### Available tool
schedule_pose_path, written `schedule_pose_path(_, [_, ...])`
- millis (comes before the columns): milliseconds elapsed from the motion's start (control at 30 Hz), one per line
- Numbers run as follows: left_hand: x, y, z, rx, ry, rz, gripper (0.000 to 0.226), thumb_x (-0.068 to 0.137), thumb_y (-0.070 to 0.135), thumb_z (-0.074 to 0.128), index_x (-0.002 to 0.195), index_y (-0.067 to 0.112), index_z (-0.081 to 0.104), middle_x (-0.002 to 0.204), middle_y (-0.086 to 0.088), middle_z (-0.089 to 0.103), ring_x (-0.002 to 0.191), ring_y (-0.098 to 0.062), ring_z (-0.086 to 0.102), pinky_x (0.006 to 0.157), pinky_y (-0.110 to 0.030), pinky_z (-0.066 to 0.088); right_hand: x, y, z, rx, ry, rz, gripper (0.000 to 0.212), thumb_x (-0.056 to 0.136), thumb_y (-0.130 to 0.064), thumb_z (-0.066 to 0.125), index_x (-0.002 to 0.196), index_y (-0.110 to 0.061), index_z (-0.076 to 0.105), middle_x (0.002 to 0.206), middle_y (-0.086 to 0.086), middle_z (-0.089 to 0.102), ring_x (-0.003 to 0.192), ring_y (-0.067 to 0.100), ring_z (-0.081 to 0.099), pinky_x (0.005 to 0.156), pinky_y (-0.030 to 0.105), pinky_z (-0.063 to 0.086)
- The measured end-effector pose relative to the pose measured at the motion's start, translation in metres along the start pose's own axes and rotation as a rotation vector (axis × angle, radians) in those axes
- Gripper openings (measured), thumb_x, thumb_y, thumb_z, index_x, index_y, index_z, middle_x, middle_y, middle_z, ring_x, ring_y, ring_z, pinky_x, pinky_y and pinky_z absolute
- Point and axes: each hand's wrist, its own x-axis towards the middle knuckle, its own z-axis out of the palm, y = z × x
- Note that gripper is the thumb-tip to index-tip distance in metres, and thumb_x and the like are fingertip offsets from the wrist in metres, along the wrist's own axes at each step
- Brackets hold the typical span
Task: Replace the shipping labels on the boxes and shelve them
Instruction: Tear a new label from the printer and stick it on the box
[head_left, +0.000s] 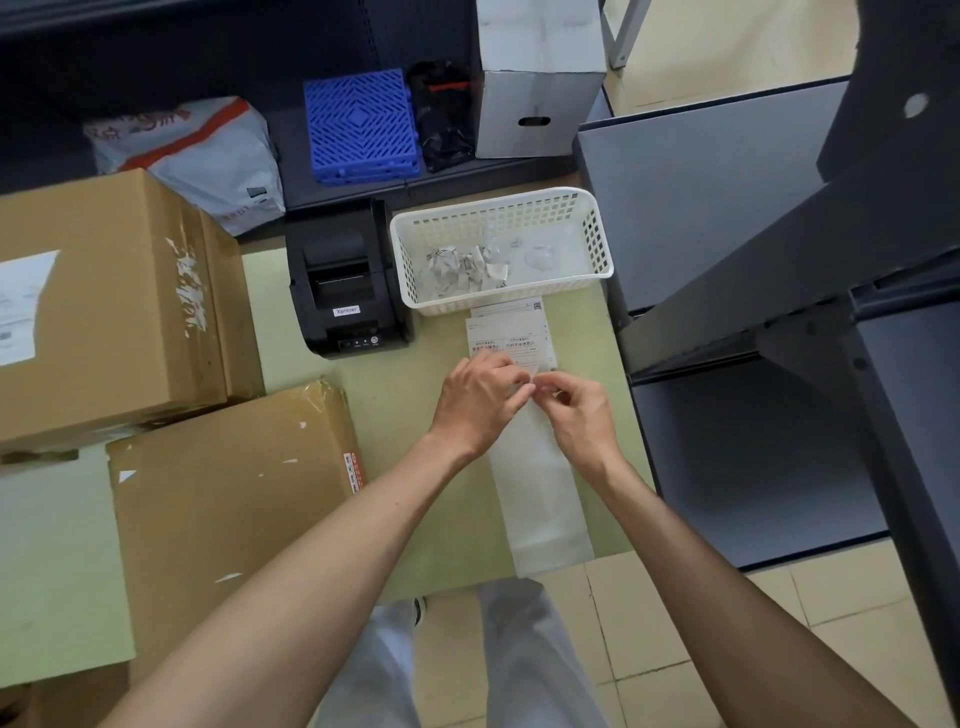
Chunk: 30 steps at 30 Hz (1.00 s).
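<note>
A printed shipping label (511, 338) lies on the green table, attached to a long strip of white backing paper (543, 488) that runs to the table's front edge. My left hand (480, 402) and my right hand (579, 410) meet at the label's near edge, both pinching it where it joins the backing. A flat cardboard box (228, 514) lies at the left with label scraps on its top. Behind it stands a taller cardboard box (109, 306) with a white label on its left face.
A black label printer (345, 283) stands behind my hands, beside a white basket (519, 208) holding crumpled label scraps. Dark metal shelving (727, 208) fills the right side. A blue crate, a black bag, a white box and a grey mail bag sit at the back.
</note>
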Motion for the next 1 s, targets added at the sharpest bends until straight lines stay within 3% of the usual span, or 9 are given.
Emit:
schedule_pose_path(167, [0.0001,-0.0007,-0.0013,-0.026,-0.010,0.012,0.016,0.094,0.029,0.068,0.095,0.018,0.079,0.096,-0.001,0.070,0.095,-0.024,0.062,0.077,-0.039,0.047,-0.0001,-0.0057,-0.0007,0.053,0.001,-0.002,0.010,0.091,-0.008,0.065,0.085,-0.012,0.072,0.082,0.007,0.067,0.069,0.007,0.054,0.066,0.019,0.043])
schedule_pose_path(300, [0.0008,-0.0008,-0.0035,-0.054,-0.026,-0.020,0.016,0.095,0.030,0.067,0.096,0.019,0.078,0.096,0.001,0.069,0.095,-0.022,0.061,0.078,-0.036,0.042,-0.0019,-0.0047,-0.0027,0.051,0.024,0.041,0.008,0.092,-0.006,0.063,0.089,-0.008,0.070,0.079,-0.002,0.062,0.063,-0.002,0.051,0.061,0.012,0.038])
schedule_pose_path(467, [0.0002,0.0022,-0.0037,-0.067,-0.055,-0.056,0.015,0.093,0.034,0.068,0.094,0.022,0.077,0.097,0.003,0.067,0.097,-0.018,0.059,0.079,-0.033,0.039,-0.0033,-0.0053,-0.0012,0.015,0.007,0.035,0.006,0.090,-0.008,0.063,0.087,-0.010,0.068,0.083,0.003,0.065,0.070,0.006,0.054,0.064,0.020,0.042])
schedule_pose_path(800, [-0.0004,0.0027,-0.0060,-0.171,-0.098,-0.091,0.017,0.096,0.032,0.066,0.096,0.022,0.080,0.091,0.003,0.067,0.091,-0.018,0.060,0.079,-0.036,0.047,-0.0040,-0.0051,-0.0031,-0.006,-0.008,0.042,0.010,0.091,-0.005,0.058,0.087,-0.012,0.063,0.079,-0.004,0.057,0.063,0.005,0.045,0.058,0.019,0.037])
schedule_pose_path(900, [-0.0017,0.0040,-0.0079,-0.192,-0.082,-0.121,0.017,0.096,0.032,0.065,0.097,0.023,0.080,0.092,0.003,0.066,0.091,-0.017,0.060,0.074,-0.031,0.042,-0.0047,-0.0068,-0.0018,-0.006,0.005,0.056,0.003,0.090,-0.012,0.062,0.088,-0.011,0.065,0.082,-0.002,0.062,0.064,0.005,0.049,0.059,0.023,0.041])
schedule_pose_path(1000, [-0.0027,0.0056,-0.0089,-0.199,-0.070,-0.138,0.018,0.096,0.032,0.064,0.095,0.023,0.080,0.090,0.003,0.066,0.090,-0.017,0.059,0.072,-0.030,0.038,-0.0051,-0.0094,-0.0010,-0.018,0.020,0.074,0.012,0.090,-0.022,0.067,0.088,-0.010,0.068,0.083,-0.001,0.066,0.065,0.004,0.052,0.064,0.024,0.044])
